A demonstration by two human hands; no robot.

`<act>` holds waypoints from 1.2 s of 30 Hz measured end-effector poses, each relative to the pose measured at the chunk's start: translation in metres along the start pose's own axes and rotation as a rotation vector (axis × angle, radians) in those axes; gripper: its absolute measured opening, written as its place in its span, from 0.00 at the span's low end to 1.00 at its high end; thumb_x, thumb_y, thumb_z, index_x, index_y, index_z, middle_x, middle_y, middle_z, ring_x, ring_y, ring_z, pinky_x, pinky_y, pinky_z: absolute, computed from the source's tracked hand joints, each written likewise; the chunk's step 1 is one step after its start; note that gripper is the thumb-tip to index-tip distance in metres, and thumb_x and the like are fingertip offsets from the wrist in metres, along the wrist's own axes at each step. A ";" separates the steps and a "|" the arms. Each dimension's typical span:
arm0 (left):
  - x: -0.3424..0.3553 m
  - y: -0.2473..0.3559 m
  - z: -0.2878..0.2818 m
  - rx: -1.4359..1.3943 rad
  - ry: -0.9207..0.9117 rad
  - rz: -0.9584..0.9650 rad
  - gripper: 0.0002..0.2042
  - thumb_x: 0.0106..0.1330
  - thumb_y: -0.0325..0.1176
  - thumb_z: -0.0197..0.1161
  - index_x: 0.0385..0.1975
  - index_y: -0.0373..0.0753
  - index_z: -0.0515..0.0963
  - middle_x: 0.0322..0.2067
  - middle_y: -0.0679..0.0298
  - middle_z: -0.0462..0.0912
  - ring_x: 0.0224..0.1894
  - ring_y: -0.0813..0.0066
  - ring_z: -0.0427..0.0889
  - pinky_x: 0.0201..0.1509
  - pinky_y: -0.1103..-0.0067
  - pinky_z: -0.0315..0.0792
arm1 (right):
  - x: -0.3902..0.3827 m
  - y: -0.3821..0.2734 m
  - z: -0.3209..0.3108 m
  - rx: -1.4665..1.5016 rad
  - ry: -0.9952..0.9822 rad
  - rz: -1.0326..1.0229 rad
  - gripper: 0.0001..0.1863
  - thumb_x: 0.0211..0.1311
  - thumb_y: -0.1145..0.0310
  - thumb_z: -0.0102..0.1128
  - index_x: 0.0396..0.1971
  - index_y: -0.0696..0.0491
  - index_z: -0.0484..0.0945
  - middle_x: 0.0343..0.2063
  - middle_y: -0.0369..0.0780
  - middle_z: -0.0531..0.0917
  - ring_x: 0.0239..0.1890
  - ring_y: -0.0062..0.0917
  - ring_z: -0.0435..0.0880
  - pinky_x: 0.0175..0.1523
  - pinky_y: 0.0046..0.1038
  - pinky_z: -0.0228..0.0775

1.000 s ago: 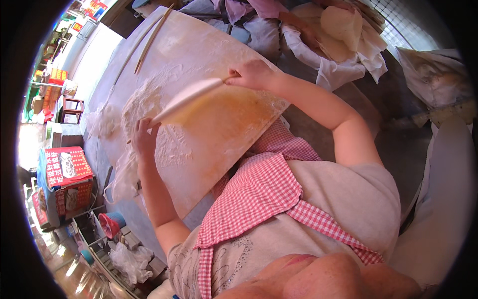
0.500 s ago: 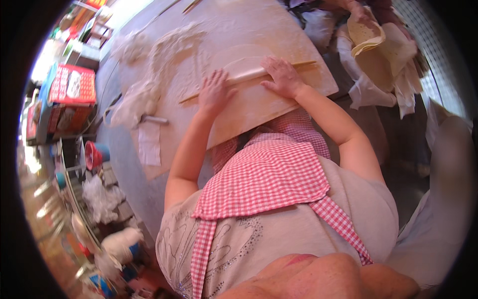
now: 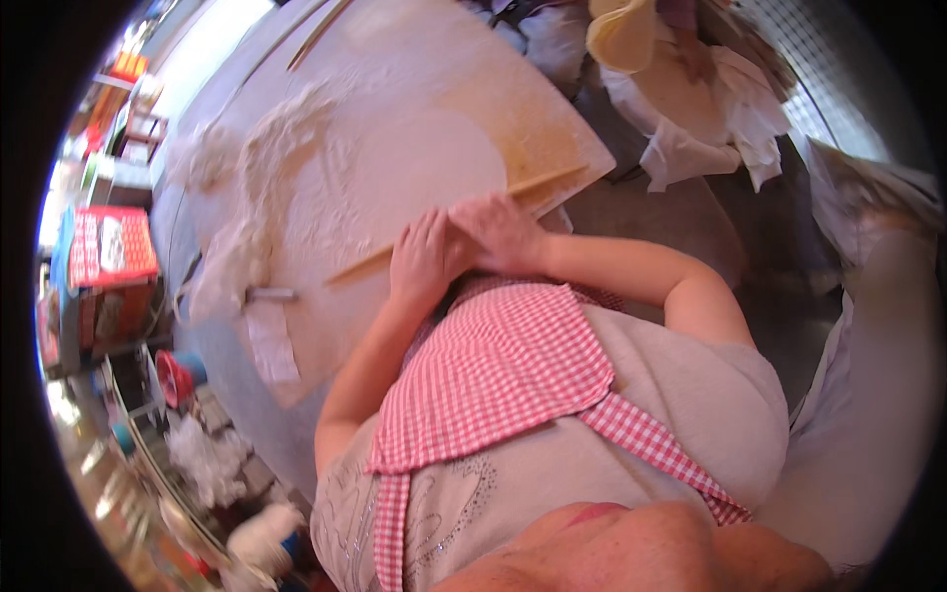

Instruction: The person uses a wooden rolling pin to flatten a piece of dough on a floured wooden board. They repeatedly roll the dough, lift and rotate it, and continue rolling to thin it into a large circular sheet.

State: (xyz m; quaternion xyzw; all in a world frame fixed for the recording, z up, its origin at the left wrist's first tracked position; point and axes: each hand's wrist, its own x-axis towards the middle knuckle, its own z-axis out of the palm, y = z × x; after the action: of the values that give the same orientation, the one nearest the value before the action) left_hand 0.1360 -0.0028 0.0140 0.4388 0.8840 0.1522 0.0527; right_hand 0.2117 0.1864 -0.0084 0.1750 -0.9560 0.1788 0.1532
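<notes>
Neither grip closes: left hand and right hand lie flat, fingers spread, side by side on the thin rolling pin, pressing it onto the dough sheet at the floured wooden board's near edge. Half a second ago the hands were further apart. The worktop beside the board carries loose flour.

A red-and-white rectangular box sits left of the floured board.
</notes>
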 end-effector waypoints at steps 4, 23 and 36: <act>0.030 -0.018 -0.012 0.151 -0.055 -0.070 0.29 0.66 0.47 0.51 0.63 0.38 0.60 0.65 0.55 0.60 0.68 0.62 0.58 0.68 0.60 0.50 | 0.027 0.014 0.006 -0.074 -0.085 0.116 0.40 0.59 0.42 0.50 0.64 0.55 0.58 0.62 0.46 0.64 0.65 0.35 0.60 0.68 0.47 0.43; 0.070 -0.100 -0.043 0.150 0.207 -0.033 0.21 0.62 0.43 0.59 0.53 0.43 0.74 0.61 0.55 0.67 0.64 0.55 0.63 0.66 0.60 0.54 | 0.106 0.094 -0.001 0.083 0.156 0.071 0.16 0.53 0.56 0.61 0.39 0.48 0.78 0.40 0.41 0.76 0.44 0.36 0.74 0.50 0.40 0.65; 0.100 -0.145 -0.044 0.177 0.125 -0.351 0.24 0.70 0.48 0.44 0.64 0.49 0.62 0.60 0.61 0.70 0.67 0.60 0.58 0.70 0.55 0.39 | 0.148 0.143 -0.045 0.157 -0.149 0.676 0.39 0.63 0.35 0.37 0.64 0.50 0.59 0.55 0.48 0.73 0.57 0.42 0.72 0.61 0.41 0.60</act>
State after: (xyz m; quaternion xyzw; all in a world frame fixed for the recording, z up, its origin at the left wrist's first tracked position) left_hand -0.0449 -0.0153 0.0142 0.2705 0.9585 0.0893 -0.0152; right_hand 0.0338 0.2881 0.0427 -0.1276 -0.9517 0.2792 0.0013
